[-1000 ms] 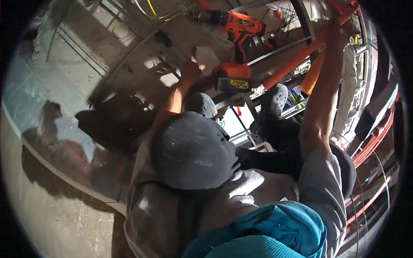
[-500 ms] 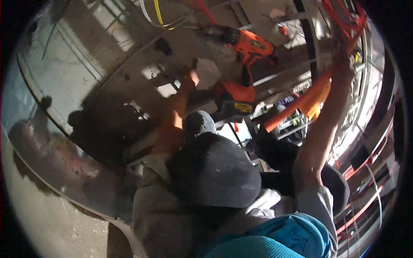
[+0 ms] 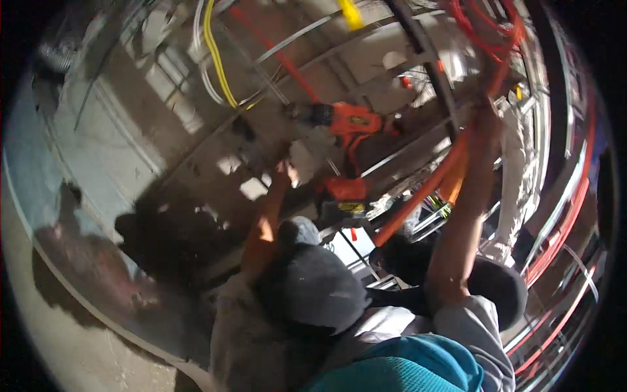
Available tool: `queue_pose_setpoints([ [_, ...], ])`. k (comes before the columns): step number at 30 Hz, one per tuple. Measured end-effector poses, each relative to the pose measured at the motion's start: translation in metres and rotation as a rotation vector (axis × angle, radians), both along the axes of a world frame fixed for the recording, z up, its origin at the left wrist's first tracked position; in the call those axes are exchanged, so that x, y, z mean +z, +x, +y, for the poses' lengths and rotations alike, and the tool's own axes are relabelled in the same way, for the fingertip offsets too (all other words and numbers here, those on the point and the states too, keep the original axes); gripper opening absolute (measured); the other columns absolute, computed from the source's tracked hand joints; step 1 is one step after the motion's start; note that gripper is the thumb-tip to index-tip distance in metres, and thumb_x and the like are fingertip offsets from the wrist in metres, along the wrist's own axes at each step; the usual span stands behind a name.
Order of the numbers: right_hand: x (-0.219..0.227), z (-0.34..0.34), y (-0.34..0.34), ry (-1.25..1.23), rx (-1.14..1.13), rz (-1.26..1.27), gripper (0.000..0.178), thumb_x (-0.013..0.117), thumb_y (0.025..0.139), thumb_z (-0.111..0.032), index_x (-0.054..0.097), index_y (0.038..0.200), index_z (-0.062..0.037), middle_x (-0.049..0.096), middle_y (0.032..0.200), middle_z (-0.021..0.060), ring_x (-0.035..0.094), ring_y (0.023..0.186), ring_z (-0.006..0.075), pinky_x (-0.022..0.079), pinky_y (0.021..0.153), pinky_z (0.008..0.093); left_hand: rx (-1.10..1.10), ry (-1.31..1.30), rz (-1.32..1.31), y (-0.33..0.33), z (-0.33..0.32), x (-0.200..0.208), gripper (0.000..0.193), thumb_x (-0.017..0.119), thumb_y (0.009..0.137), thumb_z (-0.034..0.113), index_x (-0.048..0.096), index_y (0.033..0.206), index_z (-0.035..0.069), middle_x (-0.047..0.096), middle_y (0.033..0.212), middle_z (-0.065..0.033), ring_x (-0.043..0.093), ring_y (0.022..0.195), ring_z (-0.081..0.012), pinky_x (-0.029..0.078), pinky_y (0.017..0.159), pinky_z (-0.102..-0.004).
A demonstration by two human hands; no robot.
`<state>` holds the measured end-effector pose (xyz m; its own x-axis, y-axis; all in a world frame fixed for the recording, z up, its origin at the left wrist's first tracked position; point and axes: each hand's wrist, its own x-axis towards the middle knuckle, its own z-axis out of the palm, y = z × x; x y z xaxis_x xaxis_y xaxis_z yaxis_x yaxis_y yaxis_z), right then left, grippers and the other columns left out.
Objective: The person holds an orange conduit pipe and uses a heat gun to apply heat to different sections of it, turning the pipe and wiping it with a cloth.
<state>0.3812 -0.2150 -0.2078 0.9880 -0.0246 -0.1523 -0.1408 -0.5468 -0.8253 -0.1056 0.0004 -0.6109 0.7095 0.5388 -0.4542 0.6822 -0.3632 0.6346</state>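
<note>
My left hand (image 3: 285,173) reaches forward low over the dusty surface, beside a pale flat patch (image 3: 307,162). Shadow and blur hide its fingers. Just right of it is an orange and black cordless drill (image 3: 356,122), upright on its battery (image 3: 343,196), its chuck pointing left. My right arm stretches far forward on the right. At its end, my right hand (image 3: 488,108) is closed round an orange-red tube (image 3: 418,199), which slants down toward my knees. A bundle of red cable (image 3: 490,42) meets the tube at that hand. The right fingertips are in shadow.
Yellow cable (image 3: 215,62) and white cable hang at the upper left. A dark metal bar (image 3: 424,52) crosses the upper right, near more rails. Red pipes (image 3: 562,242) run down the right side. My dark-clad knees (image 3: 320,287) are bent in front of me.
The view has shifted, so the drill, cables and both hands sit lower or further left in the picture. My right hand stays at the tube; my left stays left of the drill.
</note>
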Motion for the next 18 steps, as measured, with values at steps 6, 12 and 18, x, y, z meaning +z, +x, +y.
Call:
queue_pose_setpoints([
  [6,0.023,0.049,-0.028,0.224,-0.321,0.151,0.025,0.06,0.1,-0.03,0.066,0.097,-0.0061,0.06,0.072,-0.0014,0.053,0.059,0.0118,0.042,0.054,0.0314,0.239,-0.339,-0.256,0.002,0.02,0.135,0.02,0.063,0.09,0.012,0.062,0.103,-0.002,0.065,0.094,-0.0139,0.061,0.088,-0.0231,0.049,0.079,-0.0398],
  [12,0.074,0.069,-0.055,0.638,-0.338,0.262,0.022,0.063,0.1,-0.029,0.067,0.094,-0.0082,0.052,0.068,-0.0056,0.046,0.053,0.0069,0.037,0.047,0.0253,0.31,-0.125,-0.079,0.011,0.093,0.267,0.017,0.063,0.09,0.012,0.057,0.099,-0.001,0.058,0.085,-0.01,0.053,0.076,-0.0191,0.046,0.071,-0.0383],
  [18,0.088,0.083,-0.063,0.496,-0.431,0.43,0.02,0.064,0.098,-0.023,0.066,0.09,-0.0054,0.056,0.068,-0.0011,0.05,0.054,0.0098,0.04,0.049,0.0267,0.414,0.064,-0.185,-0.008,0.141,0.33,0.018,0.052,0.09,0.01,0.049,0.107,0.002,0.049,0.097,-0.0118,0.046,0.091,-0.0214,0.042,0.085,-0.0381],
])
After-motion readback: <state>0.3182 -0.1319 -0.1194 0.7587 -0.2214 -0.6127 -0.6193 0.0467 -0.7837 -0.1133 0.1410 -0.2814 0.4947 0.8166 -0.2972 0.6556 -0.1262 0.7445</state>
